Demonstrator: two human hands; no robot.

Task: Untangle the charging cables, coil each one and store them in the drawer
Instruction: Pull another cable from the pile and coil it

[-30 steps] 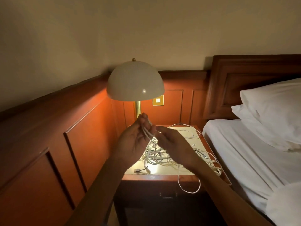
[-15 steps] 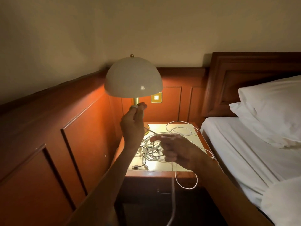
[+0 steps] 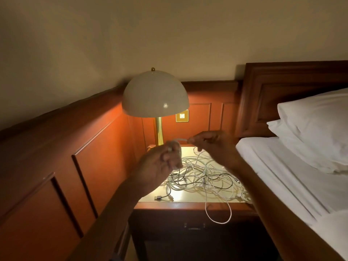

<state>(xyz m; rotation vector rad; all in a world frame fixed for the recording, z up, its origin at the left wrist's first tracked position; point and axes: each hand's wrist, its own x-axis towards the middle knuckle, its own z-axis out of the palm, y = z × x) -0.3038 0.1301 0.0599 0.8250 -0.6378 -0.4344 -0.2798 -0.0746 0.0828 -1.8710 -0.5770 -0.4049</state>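
Tangled white and black cables (image 3: 202, 177) (one loop overhanging) cover the nightstand (image 3: 180, 205).

below the lamp (image 3: 155, 95), the left hand (image 3: 162, 162) is motion-blurred, so how its fingers lie on the white cable (image 3: 178, 139) is unclear. right of the lamp, the right forearm (image 3: 263, 194) hides the cable tangle (image 3: 199, 176) edge, and the frame cuts off the pillow (image 3: 316, 125)

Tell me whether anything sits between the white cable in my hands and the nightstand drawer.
Yes: the dark wooden drawer is shut, and a white cable loop hangs over its front. The held white cable may run into the tangled cable pile above.
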